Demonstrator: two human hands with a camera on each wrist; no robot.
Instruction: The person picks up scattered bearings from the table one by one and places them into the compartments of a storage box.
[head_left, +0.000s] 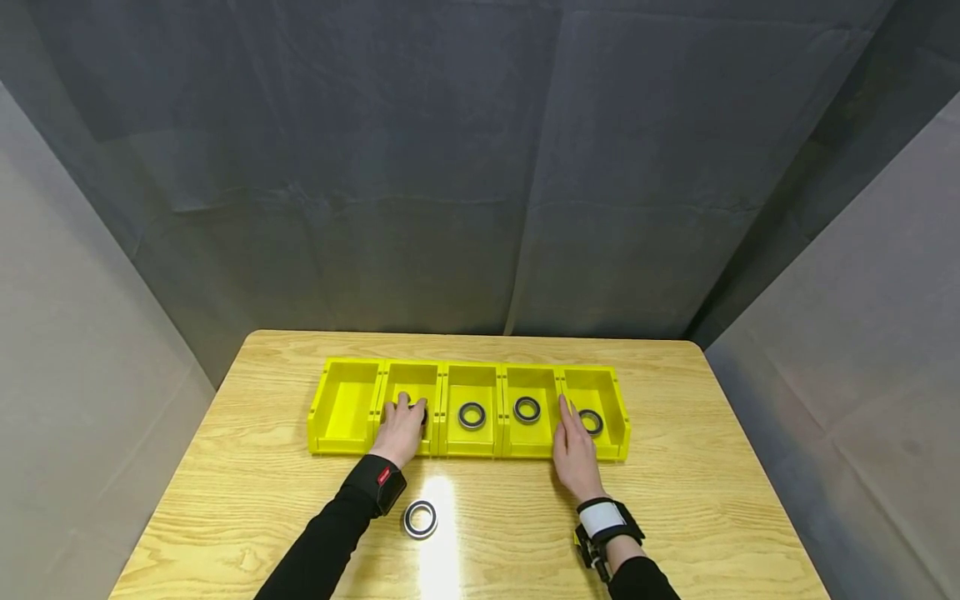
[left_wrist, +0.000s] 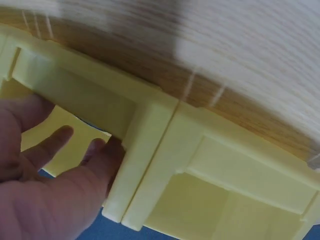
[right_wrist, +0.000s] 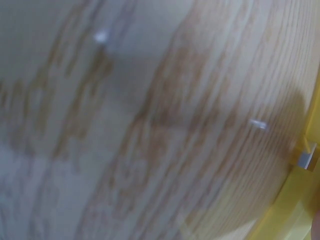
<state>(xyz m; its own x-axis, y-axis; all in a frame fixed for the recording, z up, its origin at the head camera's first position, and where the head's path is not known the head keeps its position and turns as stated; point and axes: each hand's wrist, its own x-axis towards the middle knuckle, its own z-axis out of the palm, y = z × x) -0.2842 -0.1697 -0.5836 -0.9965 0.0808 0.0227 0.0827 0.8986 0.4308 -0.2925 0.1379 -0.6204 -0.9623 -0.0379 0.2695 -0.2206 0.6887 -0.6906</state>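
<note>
My left hand reaches into the second yellow bin from the left, fingers bent down over a ball bearing. In the left wrist view, the left hand has thumb and fingers behind the bin's front lip, and only a thin dark arc of the bearing shows; the fingertip contact is mostly hidden. With fingers straight, my right hand rests at the divider between the fourth and fifth bins. Beside it, a bearing leans in the fifth bin.
Bearings lie in the third bin and fourth bin. No bearing shows in the leftmost bin. Another bearing lies on the wooden table near the left forearm. Grey curtains enclose the table.
</note>
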